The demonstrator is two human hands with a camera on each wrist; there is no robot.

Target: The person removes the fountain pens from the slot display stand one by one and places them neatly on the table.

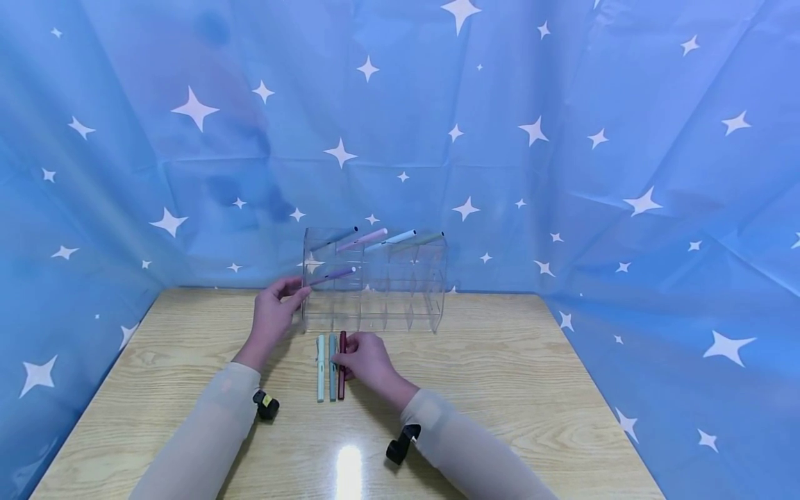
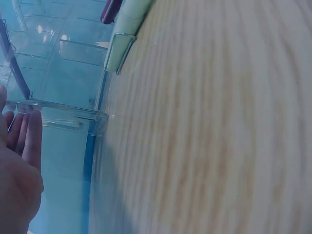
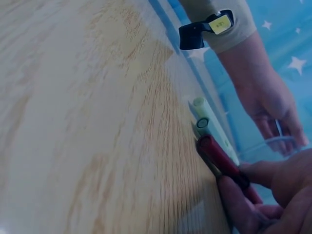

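Observation:
My right hand pinches a maroon capped pen between thumb and fingers, low over the table. Just left of it lie a teal pen and a pale green pen, side by side, pointing toward a clear divided pen organizer. My left hand is at the organizer's left side, its extended fingers right at the transparent wall in the left wrist view. Near that hand, a purple pen leans in the front left compartment.
Along the organizer's back row lean a dark pen, a lilac pen, a light blue pen and a grey-green pen. A blue star-patterned curtain hangs behind the wooden table.

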